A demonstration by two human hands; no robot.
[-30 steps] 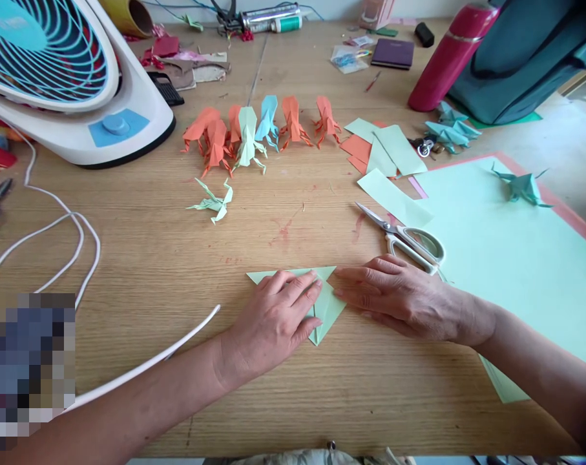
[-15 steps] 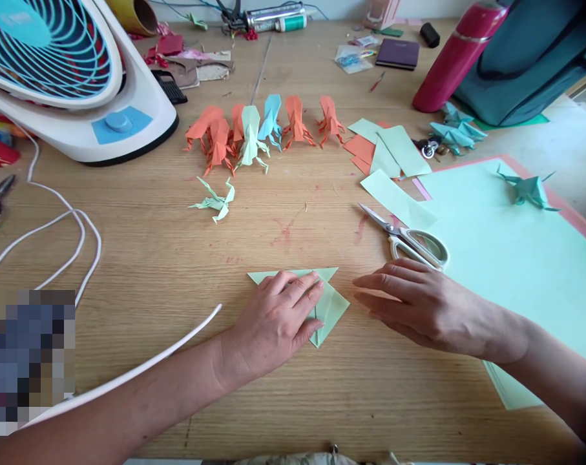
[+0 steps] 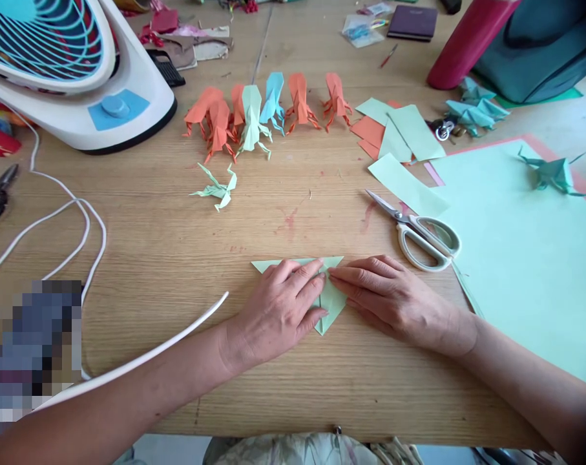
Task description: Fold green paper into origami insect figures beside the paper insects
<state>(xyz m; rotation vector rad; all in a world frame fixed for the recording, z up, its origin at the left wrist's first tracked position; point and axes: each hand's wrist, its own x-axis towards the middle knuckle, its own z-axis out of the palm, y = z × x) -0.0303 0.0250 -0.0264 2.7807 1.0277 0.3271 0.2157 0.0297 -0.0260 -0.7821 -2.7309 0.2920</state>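
Note:
A pale green sheet of paper (image 3: pixel 333 299), folded with pointed corners, lies on the wooden table in front of me. Across its left part my left hand (image 3: pixel 283 305) rests flat, fingers stretched out, pressing it down. From the other side my right hand (image 3: pixel 400 298) reaches in, its fingers straight and the fingertips on the paper's right part. Both hands cover much of the paper, so some of its folds are hidden. White-handled scissors (image 3: pixel 403 219) lie just beyond my right hand, with their blades pointing away to the left.
Folded orange paper figures (image 3: pixel 298 100), a green one (image 3: pixel 252 116) and a blue one (image 3: pixel 273 97) stand farther back. Cut paper pieces (image 3: pixel 415 132) and large green sheets (image 3: pixel 520 258) lie right. A fan (image 3: pixel 128 77) stands left; a white cable (image 3: pixel 176 339) crosses near my left forearm.
My right hand has moved left, from beside the folded paper onto its right part. My left hand stays on the paper. The view has tilted down slightly.

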